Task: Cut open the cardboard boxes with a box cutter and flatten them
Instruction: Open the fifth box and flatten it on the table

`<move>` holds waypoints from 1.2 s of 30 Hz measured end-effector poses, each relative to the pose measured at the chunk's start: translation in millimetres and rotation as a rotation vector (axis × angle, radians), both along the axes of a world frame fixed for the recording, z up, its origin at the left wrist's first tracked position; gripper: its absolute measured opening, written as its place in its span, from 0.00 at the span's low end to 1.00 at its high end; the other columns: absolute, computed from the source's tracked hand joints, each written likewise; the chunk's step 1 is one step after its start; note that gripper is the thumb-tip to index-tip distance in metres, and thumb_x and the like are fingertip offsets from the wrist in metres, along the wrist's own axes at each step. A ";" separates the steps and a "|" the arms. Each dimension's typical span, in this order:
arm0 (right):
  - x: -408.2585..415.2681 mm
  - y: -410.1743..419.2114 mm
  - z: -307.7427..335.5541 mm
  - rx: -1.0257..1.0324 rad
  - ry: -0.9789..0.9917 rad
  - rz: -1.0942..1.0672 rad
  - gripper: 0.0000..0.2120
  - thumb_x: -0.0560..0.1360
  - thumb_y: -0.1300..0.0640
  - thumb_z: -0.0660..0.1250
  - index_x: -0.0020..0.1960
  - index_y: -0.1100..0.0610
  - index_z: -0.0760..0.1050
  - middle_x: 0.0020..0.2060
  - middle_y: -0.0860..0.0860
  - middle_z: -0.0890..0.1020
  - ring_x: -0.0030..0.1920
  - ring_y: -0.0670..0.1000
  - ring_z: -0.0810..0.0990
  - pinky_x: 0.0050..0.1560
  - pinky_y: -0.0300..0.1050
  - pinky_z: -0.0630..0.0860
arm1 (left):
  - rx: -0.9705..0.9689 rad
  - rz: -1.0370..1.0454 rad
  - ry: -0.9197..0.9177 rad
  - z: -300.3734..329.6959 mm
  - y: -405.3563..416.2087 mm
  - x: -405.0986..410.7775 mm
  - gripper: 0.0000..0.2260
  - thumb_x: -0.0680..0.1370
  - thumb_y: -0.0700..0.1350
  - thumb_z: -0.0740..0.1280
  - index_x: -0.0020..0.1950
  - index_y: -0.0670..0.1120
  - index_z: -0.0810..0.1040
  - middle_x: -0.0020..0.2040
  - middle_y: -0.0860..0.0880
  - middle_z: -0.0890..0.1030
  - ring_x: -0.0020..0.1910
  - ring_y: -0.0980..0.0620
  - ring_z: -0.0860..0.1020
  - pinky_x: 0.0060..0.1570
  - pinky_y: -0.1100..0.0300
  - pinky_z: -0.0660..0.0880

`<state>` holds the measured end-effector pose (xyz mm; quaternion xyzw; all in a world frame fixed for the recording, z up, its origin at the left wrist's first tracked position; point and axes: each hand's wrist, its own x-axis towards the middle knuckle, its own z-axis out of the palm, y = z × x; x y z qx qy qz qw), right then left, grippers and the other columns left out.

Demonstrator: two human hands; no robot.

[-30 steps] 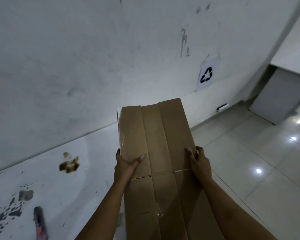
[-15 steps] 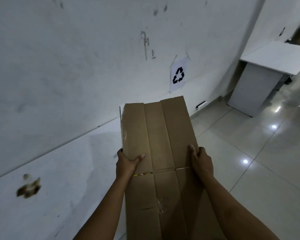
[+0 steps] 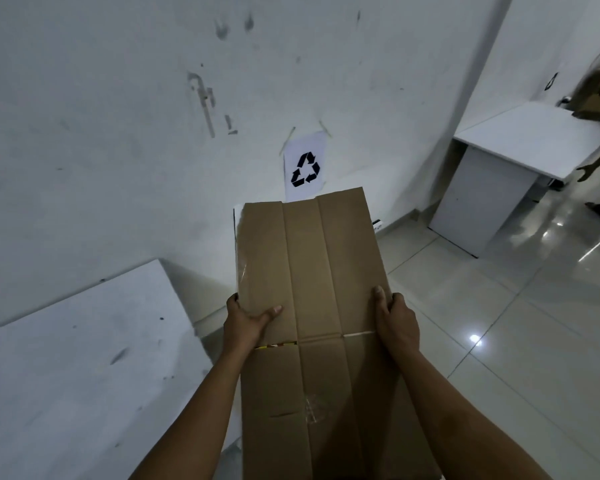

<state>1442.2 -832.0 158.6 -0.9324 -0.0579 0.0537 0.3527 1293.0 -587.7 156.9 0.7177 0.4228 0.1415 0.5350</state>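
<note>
1. We hold a flattened cardboard box (image 3: 312, 306) out in front of us, above a tiled floor (image 3: 499, 341), its long creases running away toward the wall (image 3: 118, 133).
2. Our left hand (image 3: 245, 322) grips the box's left edge, thumb lying on top, the other fingers hidden underneath.
3. Our right hand (image 3: 395, 323) grips the right edge, thumb on top, fingers curled round the side.
4. A white table (image 3: 66, 375) sits near left; a recycling sign (image 3: 305, 168) hangs on the far wall.
</note>
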 end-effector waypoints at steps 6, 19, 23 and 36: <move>86.2 -14.2 -4.1 0.017 0.005 0.005 0.28 0.80 0.33 0.48 0.60 0.55 0.70 0.47 0.54 0.81 0.43 0.53 0.79 0.45 0.50 0.78 | 0.000 0.010 -0.009 -7.4 -13.5 87.2 0.47 0.64 0.59 0.80 0.75 0.46 0.60 0.70 0.44 0.73 0.66 0.40 0.74 0.63 0.47 0.73; 262.9 -30.1 -20.2 0.003 0.053 0.041 0.31 0.81 0.35 0.50 0.77 0.52 0.57 0.53 0.58 0.82 0.49 0.57 0.81 0.55 0.55 0.78 | -0.033 0.042 -0.009 -24.4 -26.8 266.0 0.47 0.63 0.59 0.81 0.74 0.46 0.63 0.68 0.45 0.76 0.64 0.42 0.76 0.61 0.51 0.74; 318.9 -31.2 -30.1 -0.009 0.070 0.089 0.31 0.81 0.35 0.49 0.75 0.56 0.60 0.56 0.58 0.81 0.53 0.59 0.81 0.56 0.57 0.79 | -0.041 0.075 -0.012 -28.4 -36.2 309.2 0.47 0.62 0.59 0.81 0.74 0.48 0.62 0.68 0.47 0.76 0.64 0.43 0.76 0.59 0.53 0.74; 477.0 1.2 -95.6 -0.003 0.139 0.425 0.29 0.81 0.34 0.51 0.71 0.54 0.66 0.58 0.55 0.81 0.55 0.60 0.81 0.55 0.56 0.78 | -0.256 0.353 -0.090 -106.1 -57.9 391.4 0.39 0.71 0.46 0.79 0.75 0.45 0.60 0.63 0.49 0.76 0.59 0.49 0.76 0.57 0.57 0.73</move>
